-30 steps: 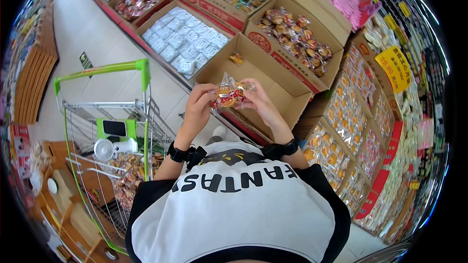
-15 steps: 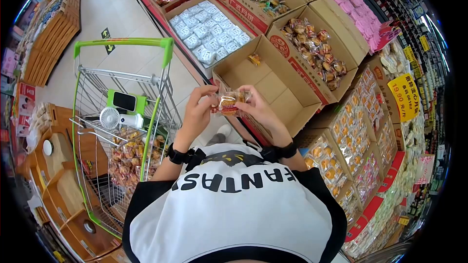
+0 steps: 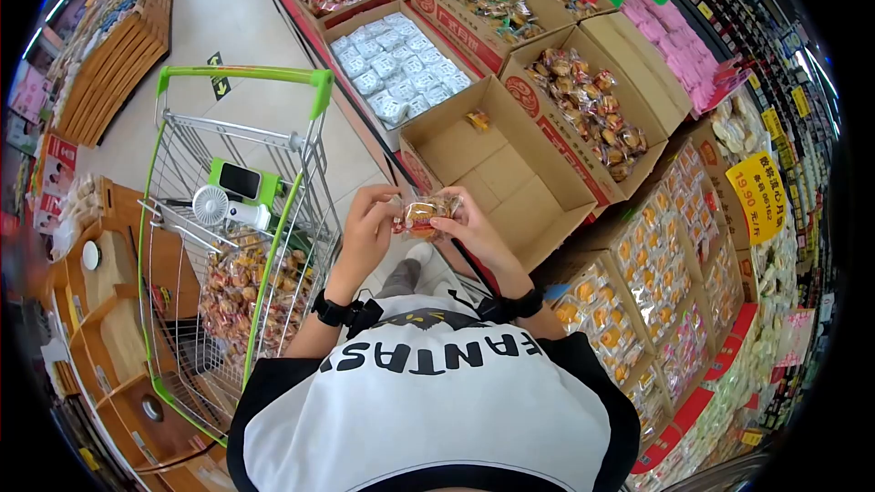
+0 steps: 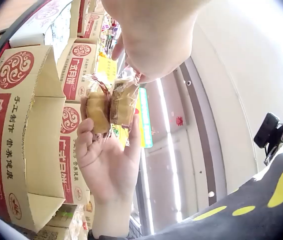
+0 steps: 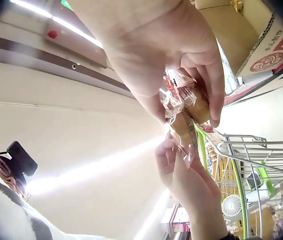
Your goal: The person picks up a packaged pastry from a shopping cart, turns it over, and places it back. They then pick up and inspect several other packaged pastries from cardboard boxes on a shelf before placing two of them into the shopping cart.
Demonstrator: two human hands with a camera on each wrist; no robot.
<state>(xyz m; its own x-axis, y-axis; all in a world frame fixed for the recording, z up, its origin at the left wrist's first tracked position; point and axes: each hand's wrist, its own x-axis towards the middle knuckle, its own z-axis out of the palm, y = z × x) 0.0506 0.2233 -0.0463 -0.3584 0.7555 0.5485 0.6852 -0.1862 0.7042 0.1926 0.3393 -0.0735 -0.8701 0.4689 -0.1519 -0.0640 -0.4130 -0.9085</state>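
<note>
Two mooncakes (image 4: pixel 97 110) in clear wrappers with red print are held together between both hands, in front of the person's shirt. My right hand (image 3: pixel 481 235) grips them, thumb over the near side and fingers round the back. My left hand (image 3: pixel 363 230) pinches the wrapper at their left end; the left wrist view has this hand (image 4: pixel 151 37) close up at the wrapper's top. In the right wrist view the wrapper looks crumpled between the right fingers (image 5: pixel 215 95). Just beyond the hands, an open cardboard box (image 3: pixel 510 182) holds one small wrapped piece (image 3: pixel 478 119).
To the left stands a green-handled shopping cart (image 3: pixel 241 75) with a phone (image 3: pixel 240 179), a small white fan (image 3: pixel 211 206) and a large bag of wrapped cakes (image 3: pixel 241 296). Boxes of white packets (image 3: pixel 392 64) and wrapped mooncakes (image 3: pixel 583 105) line the display. More trays (image 3: pixel 652 255) sit at right.
The head view has shifted, so the cart and boxes sit farther right and lower. Both hands have come slightly lower with the mooncakes, still holding them and the wrapper.
</note>
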